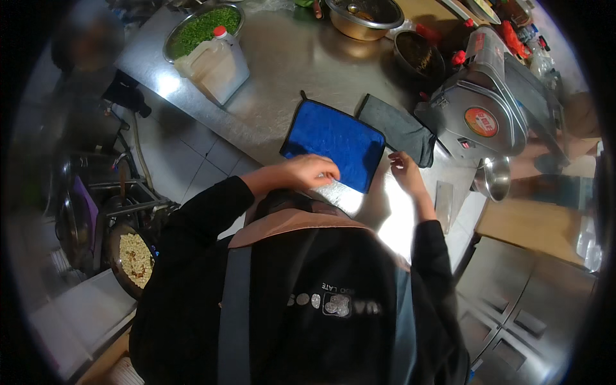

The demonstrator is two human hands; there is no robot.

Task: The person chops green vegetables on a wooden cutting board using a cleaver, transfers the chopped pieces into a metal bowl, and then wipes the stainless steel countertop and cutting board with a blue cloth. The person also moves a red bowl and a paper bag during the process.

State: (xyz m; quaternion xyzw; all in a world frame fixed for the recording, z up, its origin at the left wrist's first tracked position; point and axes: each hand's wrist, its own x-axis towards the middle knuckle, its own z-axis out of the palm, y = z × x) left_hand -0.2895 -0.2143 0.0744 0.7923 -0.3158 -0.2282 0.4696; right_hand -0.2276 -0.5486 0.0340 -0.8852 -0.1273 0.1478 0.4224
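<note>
A blue cloth (334,137) with black edging lies spread on the stainless steel table (274,62), a small loop sticking out at its far left corner. My left hand (313,172) covers part of its near edge with the fingers curled; whether they pinch the cloth is hidden. Just off the cloth's right corner is my right hand (405,172), its fingers slightly apart and nothing seen in them. Beyond that hand, a folded grey cloth (397,127) rests partly behind the blue one.
A plastic jug (219,72) with a red cap stands by a bowl of chopped greens (204,30). Metal bowls (364,29) sit at the back. On the right are a grey machine (474,113) and a cleaver-like blade (443,204). A wok of diced food (134,260) is at left.
</note>
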